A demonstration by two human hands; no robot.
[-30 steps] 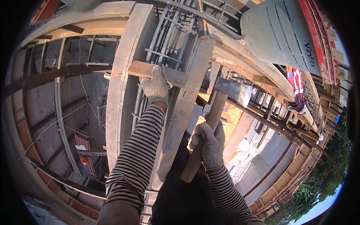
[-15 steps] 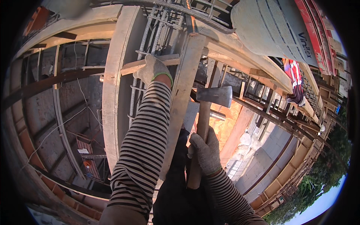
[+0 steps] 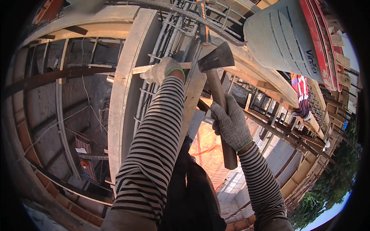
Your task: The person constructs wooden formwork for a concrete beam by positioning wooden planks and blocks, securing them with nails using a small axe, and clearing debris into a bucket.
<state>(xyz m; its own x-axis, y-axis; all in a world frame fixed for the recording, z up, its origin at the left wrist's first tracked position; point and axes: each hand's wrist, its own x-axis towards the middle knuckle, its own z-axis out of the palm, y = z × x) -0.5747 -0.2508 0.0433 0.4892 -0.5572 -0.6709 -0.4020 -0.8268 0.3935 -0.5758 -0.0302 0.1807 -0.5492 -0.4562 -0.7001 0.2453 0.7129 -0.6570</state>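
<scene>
My left hand [image 3: 161, 71], in a grey knit glove with a green cuff, is closed around a short wooden strip [image 3: 142, 69]. The strip spans the gap between two form boards, above a cage of steel bars [image 3: 166, 43]. In my right hand [image 3: 233, 125], gloved alike, is a hatchet [image 3: 217, 87], gripped midway along its wooden handle. Its dark steel head is raised beside the right-hand board [image 3: 194, 90], close to the strip's right end. My right fingers wrap the handle, partly hiding it.
A hammer [image 3: 203, 25] with an orange-striped handle lies beyond the hatchet. A large grey bucket [image 3: 279, 40] with a red rim lies at the upper right. Colourful cloth [image 3: 301, 96] hangs over timber. Deep framed openings drop away on both sides, an orange sheet [image 3: 208, 144] below.
The hatchet and my right hand have risen and shifted right, and the head has tilted. My left hand stays on the strip, which now sits straighter across the boards. The view has shifted slightly.
</scene>
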